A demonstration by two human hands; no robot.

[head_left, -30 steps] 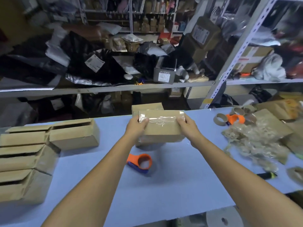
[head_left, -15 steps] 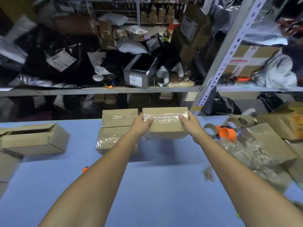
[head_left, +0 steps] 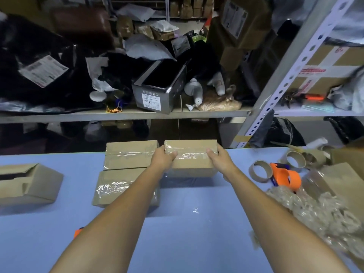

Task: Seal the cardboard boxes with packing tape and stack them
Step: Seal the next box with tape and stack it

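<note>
Far left of the left hand: an untaped box point(head_left: 29, 184) with its flaps open, lying on the blue worktop point(head_left: 197, 233). Not yet sealed.

Just left of the left hand: a far taped box point(head_left: 130, 154) and a near taped box point(head_left: 118, 186), both with clear tape glinting on them. The far one either sits on the near one or stands behind it; I cannot tell which.

Left hand point(head_left: 163, 159): fingers curled round the left end of the held box point(head_left: 191, 160), thumb on the taped top. Right hand point(head_left: 218, 160): same grip on the right end. The held box is between the two hands and level, with a tape strip along its top seam. Its left end is just beside the far taped box. A shadow lies under it, so it seems clear of the worktop; contact not confirmed.

Right of the right hand: empty tape cores point(head_left: 260, 171), an orange tape dispenser point(head_left: 285, 179), then a heap of crumpled clear film point(head_left: 325, 213).

Judgement: sealing of this box looks finished, and the step in hand is stacking. The next move calls for setting it down square against or onto the taped pair, with both hands letting go together. After that comes the untaped box far to the left, which will need the dispenser.
</note>
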